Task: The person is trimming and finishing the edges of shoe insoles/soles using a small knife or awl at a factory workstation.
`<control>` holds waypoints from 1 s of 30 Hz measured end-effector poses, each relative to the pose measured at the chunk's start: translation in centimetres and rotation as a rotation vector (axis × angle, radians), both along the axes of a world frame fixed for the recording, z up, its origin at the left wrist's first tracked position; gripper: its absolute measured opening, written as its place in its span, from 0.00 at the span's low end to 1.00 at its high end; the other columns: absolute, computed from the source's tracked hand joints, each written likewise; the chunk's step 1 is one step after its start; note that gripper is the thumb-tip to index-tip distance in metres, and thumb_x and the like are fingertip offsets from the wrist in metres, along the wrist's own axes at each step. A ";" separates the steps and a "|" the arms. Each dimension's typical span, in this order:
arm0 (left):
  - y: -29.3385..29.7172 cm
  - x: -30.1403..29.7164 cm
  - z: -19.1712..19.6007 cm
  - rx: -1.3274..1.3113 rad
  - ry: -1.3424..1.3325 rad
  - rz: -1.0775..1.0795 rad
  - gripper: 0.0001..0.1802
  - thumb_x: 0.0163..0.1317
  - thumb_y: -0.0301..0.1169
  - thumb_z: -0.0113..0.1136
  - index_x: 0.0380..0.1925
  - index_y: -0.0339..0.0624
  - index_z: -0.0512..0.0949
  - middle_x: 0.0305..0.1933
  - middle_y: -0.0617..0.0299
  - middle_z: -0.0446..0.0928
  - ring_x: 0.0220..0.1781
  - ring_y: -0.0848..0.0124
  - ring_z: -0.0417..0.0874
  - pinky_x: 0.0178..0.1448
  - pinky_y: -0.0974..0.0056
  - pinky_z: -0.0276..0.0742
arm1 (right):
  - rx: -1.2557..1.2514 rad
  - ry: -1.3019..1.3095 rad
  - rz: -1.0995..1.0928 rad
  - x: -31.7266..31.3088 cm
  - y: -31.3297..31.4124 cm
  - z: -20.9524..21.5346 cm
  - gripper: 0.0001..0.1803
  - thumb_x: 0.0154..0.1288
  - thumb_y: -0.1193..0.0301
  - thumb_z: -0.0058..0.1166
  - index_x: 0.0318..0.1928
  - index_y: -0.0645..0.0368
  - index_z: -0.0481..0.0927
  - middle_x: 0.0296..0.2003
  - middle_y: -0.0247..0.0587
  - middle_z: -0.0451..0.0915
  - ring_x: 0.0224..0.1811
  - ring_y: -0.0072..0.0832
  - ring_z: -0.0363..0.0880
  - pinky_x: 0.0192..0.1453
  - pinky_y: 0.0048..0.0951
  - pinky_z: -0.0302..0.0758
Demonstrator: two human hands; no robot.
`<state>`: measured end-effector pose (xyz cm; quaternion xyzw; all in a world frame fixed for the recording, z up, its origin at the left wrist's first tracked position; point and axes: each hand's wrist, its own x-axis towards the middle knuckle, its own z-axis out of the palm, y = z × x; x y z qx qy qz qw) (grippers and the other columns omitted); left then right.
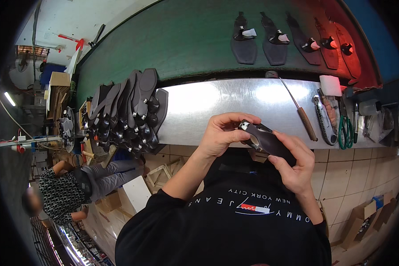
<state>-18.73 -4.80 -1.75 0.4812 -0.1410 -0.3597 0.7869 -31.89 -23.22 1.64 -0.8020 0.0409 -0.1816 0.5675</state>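
Observation:
I hold a dark sandal (274,145) in front of my chest, over the near edge of the metal table. My left hand (224,133) pinches the sandal's strap end, where a small shiny white-and-silver ornament shows. My right hand (297,162) is closed round the sole at its other end, thumb on the near side and fingers on the far side. The sole's underside and part of the strap are hidden by my fingers. Left of my hands, a heap of similar dark sandals (139,88) lies piled on the table.
Beyond the metal table (199,95), a green belt (186,40) carries several sandals (244,48) in a row, some under red light. At right lie a wooden-handled tool (307,124), a utility knife (326,126), green-handled scissors (345,133) and a white block (330,85). Another person (71,190) stands at left.

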 end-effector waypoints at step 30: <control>0.4 -0.1 0.6 0.033 -0.435 -0.098 0.20 0.56 0.17 0.60 0.51 0.33 0.80 0.61 0.42 0.74 0.60 0.58 0.77 0.61 0.62 0.74 | -0.162 -0.050 0.030 0.6 -0.7 1.3 0.24 0.47 0.76 0.65 0.49 0.60 0.82 0.32 0.42 0.80 0.33 0.36 0.79 0.38 0.32 0.71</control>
